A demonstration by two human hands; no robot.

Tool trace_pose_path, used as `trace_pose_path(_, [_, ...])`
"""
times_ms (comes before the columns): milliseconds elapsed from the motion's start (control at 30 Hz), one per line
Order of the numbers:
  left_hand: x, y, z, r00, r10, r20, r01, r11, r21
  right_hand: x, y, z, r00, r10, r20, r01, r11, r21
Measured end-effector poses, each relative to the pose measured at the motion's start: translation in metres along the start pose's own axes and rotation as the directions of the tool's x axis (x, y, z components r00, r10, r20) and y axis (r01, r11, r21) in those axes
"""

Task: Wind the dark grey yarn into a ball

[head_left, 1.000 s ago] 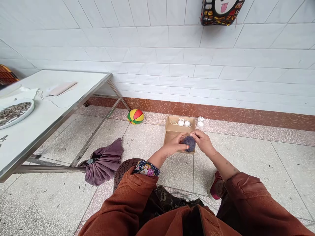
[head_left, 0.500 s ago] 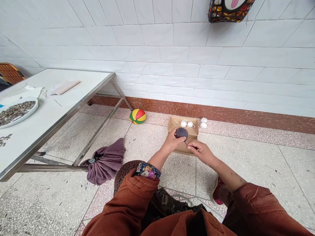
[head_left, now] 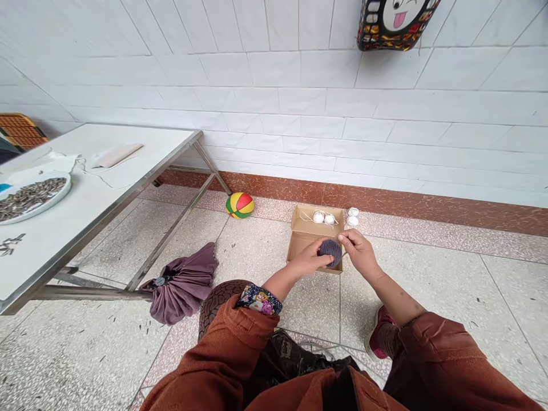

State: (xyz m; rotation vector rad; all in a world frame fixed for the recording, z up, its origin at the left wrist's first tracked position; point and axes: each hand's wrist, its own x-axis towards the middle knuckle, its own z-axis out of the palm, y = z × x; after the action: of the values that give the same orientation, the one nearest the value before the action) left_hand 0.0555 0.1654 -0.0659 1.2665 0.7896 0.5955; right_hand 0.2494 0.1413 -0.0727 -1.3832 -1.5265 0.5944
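Note:
A dark grey-purple ball of yarn (head_left: 330,252) is gripped in my left hand (head_left: 309,259), thumb on the near side. To its right, my right hand (head_left: 359,251) pinches a strand of the same yarn between thumb and fingertips, just off the ball. Both hands are above an open cardboard box (head_left: 296,245) on the floor. Two white yarn balls (head_left: 324,217) with a loose strand lie in the box's far part. Beside the box, by the wall, two more white balls (head_left: 352,216) sit on the floor.
On the left stands a white table (head_left: 128,171) with a plate of sunflower seeds (head_left: 38,197). A striped ball (head_left: 240,205) and a purple cloth (head_left: 184,285) lie on the floor. A black basket (head_left: 391,25) hangs on the tiled wall.
My left hand has moved right and nearer with the yarn ball. My right hand has risen from below the ball to its upper right, still pinching the strand.

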Motion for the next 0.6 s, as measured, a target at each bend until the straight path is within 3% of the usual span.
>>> trace_pose_path(133, [-0.006,0.005,0.002,0.993,-0.053,0.106,0.084,0.944,-0.319,-0.005,0.014,0.007,0.976,0.17,0.138,-0.175,0.984,0.028])
trace_pose_path(200, [-0.007,0.009,0.001,0.98,-0.075,0.187,0.153,0.88,-0.449,-0.01,0.019,0.013,0.962,0.189,0.195,-0.199,0.98,0.029])
trace_pose_path(267, [-0.006,0.013,0.0,0.978,-0.079,0.19,0.173,0.82,-0.546,-0.015,0.022,0.018,0.961,0.169,0.218,-0.175,0.985,0.009])
trace_pose_path(333, [-0.004,0.016,-0.001,0.989,-0.078,0.122,0.136,0.793,-0.594,-0.02,0.022,0.022,0.964,0.138,0.228,-0.134,0.99,-0.032])
trace_pose_path(433, [-0.002,0.02,-0.002,0.997,-0.063,-0.033,0.033,0.82,-0.572,-0.023,0.018,0.024,0.964,0.086,0.252,-0.066,0.994,-0.088])
trace_pose_path(600, [0.0,0.019,-0.006,0.964,0.014,-0.267,-0.107,0.936,-0.336,-0.026,0.001,0.016,0.933,-0.061,0.354,0.087,0.994,-0.058])
